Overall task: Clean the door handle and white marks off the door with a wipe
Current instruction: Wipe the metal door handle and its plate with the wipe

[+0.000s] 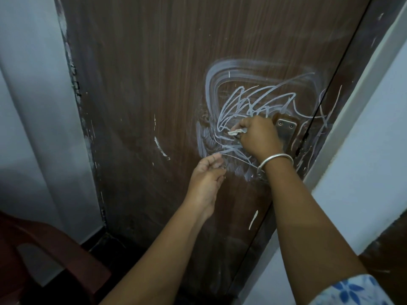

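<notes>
The right grip (256,137) squeezes a crumpled white wipe (236,131), poking out left, on the brown wood-grain door (154,73) among white scribbles (242,97). A metal handle plate (285,126) sits just right. The left grip (207,175), lower left, holds nothing.

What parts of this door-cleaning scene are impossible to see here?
Door handle: head view, mostly hidden behind the right hand; only its metal plate shows.
Wipe: mostly bunched inside that hand.
Left hand: too dim to tell whether it pinches anything.
Chair: cut by the lower left edge.
</notes>
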The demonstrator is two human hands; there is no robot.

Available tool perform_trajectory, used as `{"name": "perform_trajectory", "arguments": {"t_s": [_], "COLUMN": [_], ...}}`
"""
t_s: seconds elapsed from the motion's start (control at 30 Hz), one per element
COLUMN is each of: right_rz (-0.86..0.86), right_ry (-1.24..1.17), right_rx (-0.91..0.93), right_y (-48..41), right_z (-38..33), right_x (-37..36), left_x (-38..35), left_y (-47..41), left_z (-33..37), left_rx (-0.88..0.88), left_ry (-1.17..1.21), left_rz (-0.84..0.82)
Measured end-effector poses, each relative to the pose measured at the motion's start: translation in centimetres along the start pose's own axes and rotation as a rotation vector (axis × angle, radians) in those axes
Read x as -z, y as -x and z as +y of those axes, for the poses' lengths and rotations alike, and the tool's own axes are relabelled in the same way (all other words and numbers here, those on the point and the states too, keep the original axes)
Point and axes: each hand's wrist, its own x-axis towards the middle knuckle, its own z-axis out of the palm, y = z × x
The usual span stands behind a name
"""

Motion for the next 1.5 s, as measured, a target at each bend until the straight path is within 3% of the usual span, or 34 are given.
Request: {"name": "perform_trajectory", "arguments": {"t_s": [0.17,0.3,0.5,0.6,0.83,1.03,1.5], "right_rz": [-0.04,0.141,0.265,0.392,0.322,0.39,0.353], "right_ry": [0.099,0.13,-0.292,-0.393,-0.727,-0.717,-0.74], "right_rx": [0.057,0.158,0.032,0.003,-0.111,-0.227,-0.308], "right_y": [-0.1,1.0,3.8,4.6,6.7,7.7,8.5], "right_z": [-1.2,-1.7,-3.1,-3.4,-2.6,-1.4,0.7], "right_x": [0.0,-0.6,-3.6,-4.7,-6.5,-7.9,-9.0], "left_x": [1.0,1.8,0.2,-0.5,-0.7,-1.9,-2.3], "left_y": [0.0,-0.8,-2.8,-3.7,-5.8,-7.7,-8.2], "left_z": [0.2,0.7,2.6,2.8,2.7,2.1,1.4], "left_rx": [-0.004,-0.032,-0.155,-0.186,-0.175,-0.263,-0.429], "left_ry": [-0.016,-0.025,-0.013,-0.027,-0.207,-0.409,-0.679], "left_rz": [-0.003,0.014,0.003,0.002,0.027,0.144,0.074]}}
